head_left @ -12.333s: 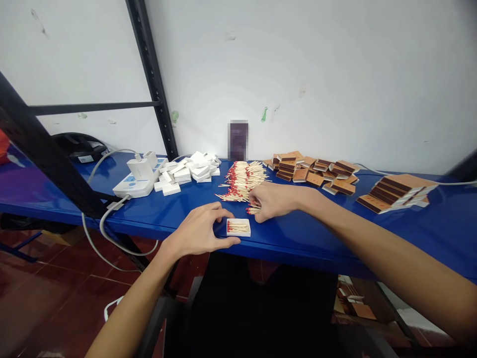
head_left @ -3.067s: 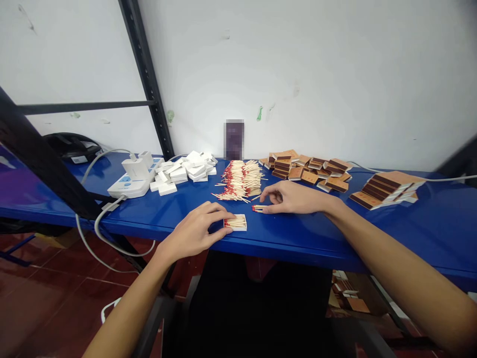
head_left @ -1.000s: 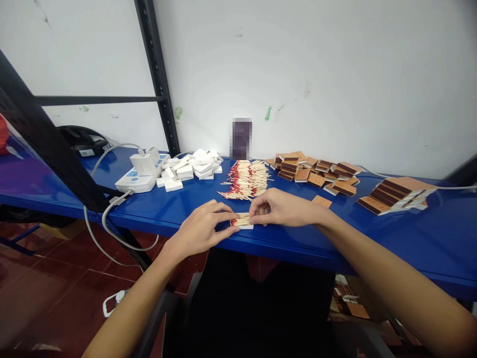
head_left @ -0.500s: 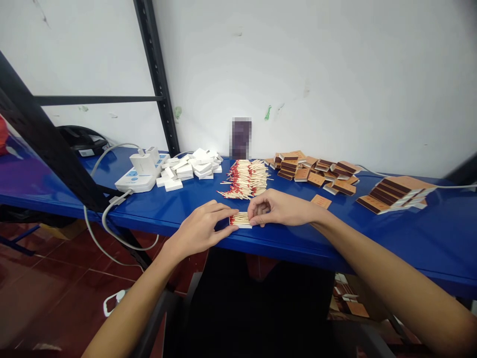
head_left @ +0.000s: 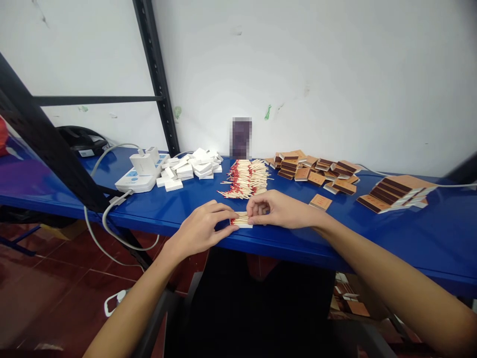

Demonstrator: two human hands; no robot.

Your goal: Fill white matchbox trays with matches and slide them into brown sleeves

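At the front edge of the blue shelf lies a small white matchbox tray [head_left: 245,226] filled with red-tipped matches [head_left: 242,218]. My left hand [head_left: 203,223] grips the tray's left end between thumb and fingers. Bent fingers of my right hand [head_left: 276,209] pinch at the right ends of the matches in the tray; its fingertips partly hide that end. Just behind the hands is a heap of loose matches [head_left: 248,179], heads mostly to the left. One brown matchbox sleeve [head_left: 321,202] rests flat by my right wrist.
White empty-looking trays [head_left: 190,166] are piled at the left, beside a power strip [head_left: 139,179] with plugs and cables. Brown matchboxes [head_left: 316,171] lie heaped at the right, with a neat stack [head_left: 395,194] farther right. A black upright post [head_left: 55,129] rises at the left.
My right hand has shifted very slightly at the tray's right end, and the lone brown sleeve shows a little more. My left hand keeps its grip.
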